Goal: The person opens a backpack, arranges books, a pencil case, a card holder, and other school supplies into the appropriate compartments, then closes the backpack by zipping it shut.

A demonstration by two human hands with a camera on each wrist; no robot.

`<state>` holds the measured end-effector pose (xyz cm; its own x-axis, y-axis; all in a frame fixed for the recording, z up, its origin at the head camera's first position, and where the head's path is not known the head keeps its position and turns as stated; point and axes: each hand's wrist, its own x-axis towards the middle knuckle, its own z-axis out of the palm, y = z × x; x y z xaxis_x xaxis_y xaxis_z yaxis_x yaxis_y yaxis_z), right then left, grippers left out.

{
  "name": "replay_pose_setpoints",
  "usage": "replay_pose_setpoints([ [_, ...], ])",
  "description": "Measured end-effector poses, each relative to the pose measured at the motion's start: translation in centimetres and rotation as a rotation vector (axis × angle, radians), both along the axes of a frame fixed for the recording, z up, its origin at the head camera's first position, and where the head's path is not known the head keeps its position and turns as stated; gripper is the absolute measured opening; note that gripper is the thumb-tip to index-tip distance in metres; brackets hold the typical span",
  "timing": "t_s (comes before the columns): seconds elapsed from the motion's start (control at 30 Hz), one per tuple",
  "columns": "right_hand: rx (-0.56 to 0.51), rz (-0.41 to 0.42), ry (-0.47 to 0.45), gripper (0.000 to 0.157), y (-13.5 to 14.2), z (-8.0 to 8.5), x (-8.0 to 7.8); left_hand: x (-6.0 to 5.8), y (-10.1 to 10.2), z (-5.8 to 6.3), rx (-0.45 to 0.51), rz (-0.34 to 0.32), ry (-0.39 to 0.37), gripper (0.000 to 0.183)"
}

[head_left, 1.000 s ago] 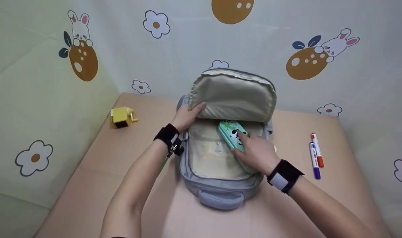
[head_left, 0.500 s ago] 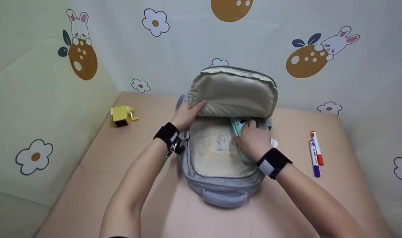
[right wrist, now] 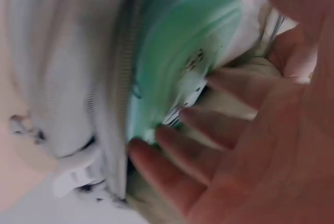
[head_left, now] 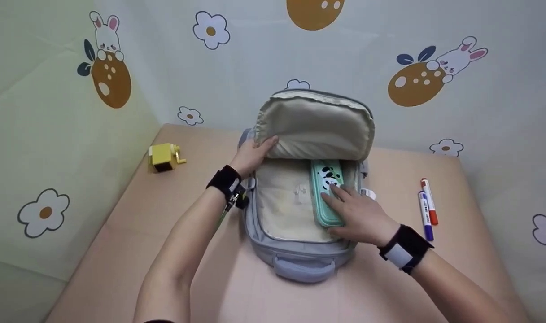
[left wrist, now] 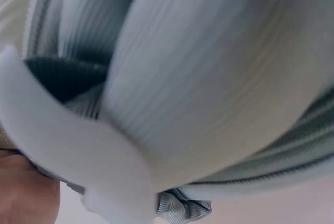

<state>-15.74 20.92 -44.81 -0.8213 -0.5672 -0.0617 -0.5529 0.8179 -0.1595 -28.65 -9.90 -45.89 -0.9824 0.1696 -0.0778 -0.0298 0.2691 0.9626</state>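
A grey-blue backpack (head_left: 295, 249) lies on its back with the handle (head_left: 305, 270) toward me. My left hand (head_left: 253, 156) grips the left edge of its raised flap (head_left: 320, 128), thumb on the pale lining. Inside, along the right side of the compartment, rests a mint-green pencil case (head_left: 324, 204) with panda pictures; its far end goes under the flap. Over the case's near right side my right hand (head_left: 364, 215) is spread, fingers extended. In the right wrist view the fingertips (right wrist: 140, 148) are right at the green case (right wrist: 177, 41), beside the zipper edge.
A yellow crank pencil sharpener (head_left: 163, 157) stands at the back left of the table. Two markers, one red-capped (head_left: 429, 202) and one blue-capped (head_left: 425, 216), lie to the right of the backpack. Patterned curtain (head_left: 237, 67) surrounds the table.
The pencil case went from slanted in my right hand's grip to lying straight along the compartment's right side. My right hand has let go and drawn back toward me. The left hand stays put.
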Motion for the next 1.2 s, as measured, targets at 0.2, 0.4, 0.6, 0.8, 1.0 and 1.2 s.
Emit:
replay_pose_setpoints([
  [0.2,-0.030,0.004,0.046,0.072,0.0,-0.7,-0.3,-0.1,-0.2,0.1,-0.001,-0.009,0.004,0.057],
  [0.4,-0.063,-0.076,0.151,0.062,-0.3,-1.4,-2.4,0.0,0.0,0.2,0.030,-0.023,-0.010,0.055],
  [0.6,-0.133,-0.144,0.230,0.055,-0.4,-2.3,-4.3,0.1,0.1,0.3,0.024,-0.031,0.004,0.057],
  [0.8,-0.230,-0.153,0.251,0.038,0.7,-2.1,-4.6,0.1,0.1,0.2,0.038,-0.037,0.004,0.050],
  [1.0,-0.671,-0.335,0.386,0.016,3.4,-0.4,-5.1,0.0,-0.1,0.2,0.011,-0.040,0.009,0.052],
  [1.2,-0.902,-0.455,0.099,0.065,6.2,-0.6,-7.8,-0.1,-0.2,0.0,0.016,-0.043,0.004,0.054],
])
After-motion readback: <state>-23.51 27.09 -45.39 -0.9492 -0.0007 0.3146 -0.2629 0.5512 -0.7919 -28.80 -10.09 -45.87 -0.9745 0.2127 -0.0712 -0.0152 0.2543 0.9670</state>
